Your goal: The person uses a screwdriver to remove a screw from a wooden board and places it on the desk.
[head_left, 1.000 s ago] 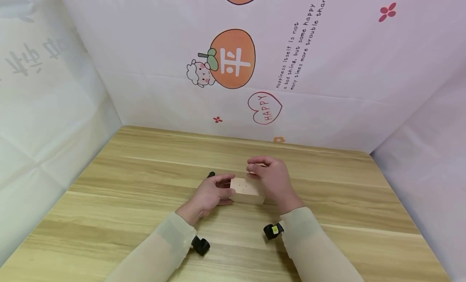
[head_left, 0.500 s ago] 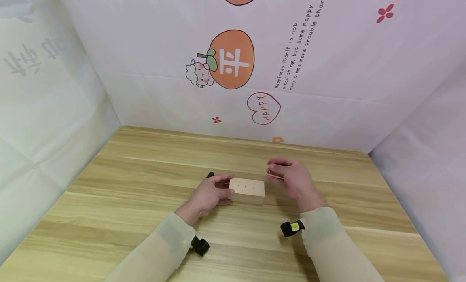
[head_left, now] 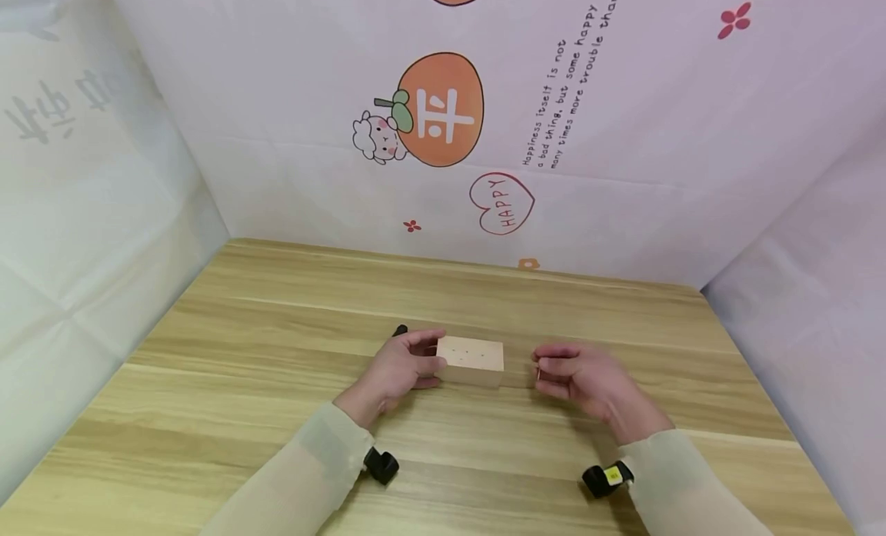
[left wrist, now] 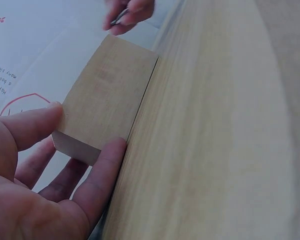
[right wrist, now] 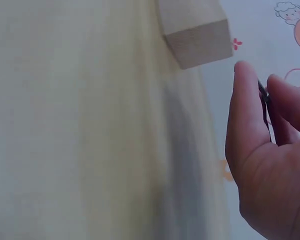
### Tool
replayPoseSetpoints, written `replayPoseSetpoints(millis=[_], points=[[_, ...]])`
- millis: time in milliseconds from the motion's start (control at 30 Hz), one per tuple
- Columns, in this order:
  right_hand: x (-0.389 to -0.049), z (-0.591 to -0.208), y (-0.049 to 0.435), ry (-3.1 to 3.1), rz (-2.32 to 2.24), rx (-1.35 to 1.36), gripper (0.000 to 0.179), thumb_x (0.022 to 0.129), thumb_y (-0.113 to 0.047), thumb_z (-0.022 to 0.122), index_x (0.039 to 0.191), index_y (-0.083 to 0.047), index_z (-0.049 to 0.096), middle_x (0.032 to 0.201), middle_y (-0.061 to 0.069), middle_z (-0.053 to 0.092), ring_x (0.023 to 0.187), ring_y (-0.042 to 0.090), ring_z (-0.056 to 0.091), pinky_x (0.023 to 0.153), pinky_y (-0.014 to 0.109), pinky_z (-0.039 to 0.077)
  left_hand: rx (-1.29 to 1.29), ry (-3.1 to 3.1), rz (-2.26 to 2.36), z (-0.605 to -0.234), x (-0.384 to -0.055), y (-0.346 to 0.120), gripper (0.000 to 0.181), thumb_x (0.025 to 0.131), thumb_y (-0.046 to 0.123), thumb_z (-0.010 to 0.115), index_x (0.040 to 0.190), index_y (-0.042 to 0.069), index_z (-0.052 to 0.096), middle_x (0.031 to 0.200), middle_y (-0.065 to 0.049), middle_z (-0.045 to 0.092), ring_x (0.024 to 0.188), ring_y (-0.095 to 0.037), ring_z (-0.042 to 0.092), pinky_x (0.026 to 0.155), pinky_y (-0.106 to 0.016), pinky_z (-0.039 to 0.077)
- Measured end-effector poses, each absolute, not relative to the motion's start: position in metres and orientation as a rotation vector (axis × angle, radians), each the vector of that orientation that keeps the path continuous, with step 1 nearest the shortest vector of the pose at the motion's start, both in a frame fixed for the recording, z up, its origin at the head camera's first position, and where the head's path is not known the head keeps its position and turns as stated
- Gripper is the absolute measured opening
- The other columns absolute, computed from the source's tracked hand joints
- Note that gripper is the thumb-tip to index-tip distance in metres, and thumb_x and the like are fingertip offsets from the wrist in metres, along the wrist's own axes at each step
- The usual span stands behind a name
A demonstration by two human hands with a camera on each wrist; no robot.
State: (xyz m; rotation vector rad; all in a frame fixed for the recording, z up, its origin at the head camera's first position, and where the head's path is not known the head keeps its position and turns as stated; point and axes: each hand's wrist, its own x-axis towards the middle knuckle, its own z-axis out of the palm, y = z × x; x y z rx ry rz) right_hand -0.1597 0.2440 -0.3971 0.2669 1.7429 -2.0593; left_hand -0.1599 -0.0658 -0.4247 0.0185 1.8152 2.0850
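Note:
A pale wooden block (head_left: 472, 354) lies on the table, several small dark dots showing on its top. My left hand (head_left: 398, 367) grips its left end, thumb and fingers on opposite sides; the left wrist view shows the block's plain side (left wrist: 107, 85) between them. To the right of the block, apart from it, my right hand (head_left: 584, 378) pinches a thin nail-like metal piece (right wrist: 264, 95) between thumb and fingertips. The fingers cover most of that piece, so its exact kind cannot be told.
A black object (head_left: 400, 331) pokes out behind my left hand, mostly hidden. The wood-grain table (head_left: 291, 305) meets a printed white cloth (head_left: 311, 190) at the back, with more cloth at both sides. A black wrist camera (head_left: 601, 481) hangs by the right sleeve.
My right hand has moved from over the block's right end to the right, then toward me, keeping the thin metal piece. The left hand and the block have stayed in place.

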Motion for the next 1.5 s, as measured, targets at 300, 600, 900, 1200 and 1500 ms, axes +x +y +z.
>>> replayPoseSetpoints(millis=[300, 600, 900, 1200, 1500], points=[[-0.145, -0.411, 0.242, 1.758, -1.941, 0.154, 0.036, 0.093, 0.012, 0.058, 0.128, 0.018, 0.049, 0.112, 0.024, 0.063, 0.1, 0.031, 0.066, 0.09, 0.045, 0.055, 0.021, 1.817, 2.079, -0.423, -0.159, -0.066, 0.055, 0.09, -0.002, 0.071, 0.142, 0.006, 0.055, 0.137, -0.017, 0.051, 0.108, -0.025, 0.06, 0.083, -0.042, 0.058], [-0.139, -0.408, 0.238, 1.767, -1.903, 0.105, 0.044, 0.094, 0.008, 0.052, 0.135, 0.02, 0.042, 0.119, 0.024, 0.061, 0.106, 0.032, 0.064, 0.091, 0.046, 0.054, 0.017, 1.816, 2.081, -0.424, -0.16, -0.066, 0.054, 0.09, -0.002, 0.071, 0.142, 0.005, 0.056, 0.137, -0.016, 0.051, 0.107, -0.025, 0.06, 0.083, -0.042, 0.058], [-0.136, -0.404, 0.237, 1.78, -1.85, 0.11, 0.041, 0.098, 0.001, 0.053, 0.135, 0.016, 0.044, 0.121, 0.023, 0.063, 0.101, 0.034, 0.067, 0.087, 0.046, 0.056, 0.014, 1.819, 2.083, -0.424, -0.16, -0.066, 0.054, 0.09, -0.003, 0.071, 0.141, 0.006, 0.056, 0.136, -0.016, 0.052, 0.107, -0.025, 0.06, 0.083, -0.042, 0.058], [-0.134, -0.395, 0.236, 1.813, -1.805, 0.081, 0.042, 0.101, -0.005, 0.051, 0.138, 0.013, 0.044, 0.129, 0.026, 0.059, 0.098, 0.038, 0.068, 0.084, 0.047, 0.057, 0.013, 1.814, 2.086, -0.422, -0.16, -0.066, 0.054, 0.09, -0.004, 0.071, 0.141, 0.005, 0.056, 0.136, -0.016, 0.052, 0.108, -0.025, 0.06, 0.083, -0.042, 0.058], [-0.132, -0.391, 0.24, 1.803, -1.803, 0.08, 0.046, 0.101, -0.008, 0.054, 0.14, 0.012, 0.042, 0.128, 0.026, 0.06, 0.1, 0.04, 0.067, 0.086, 0.048, 0.056, -0.002, 1.82, 2.077, -0.425, -0.161, -0.065, 0.053, 0.09, -0.002, 0.071, 0.141, 0.006, 0.057, 0.137, -0.015, 0.052, 0.11, -0.026, 0.059, 0.084, -0.042, 0.058]])
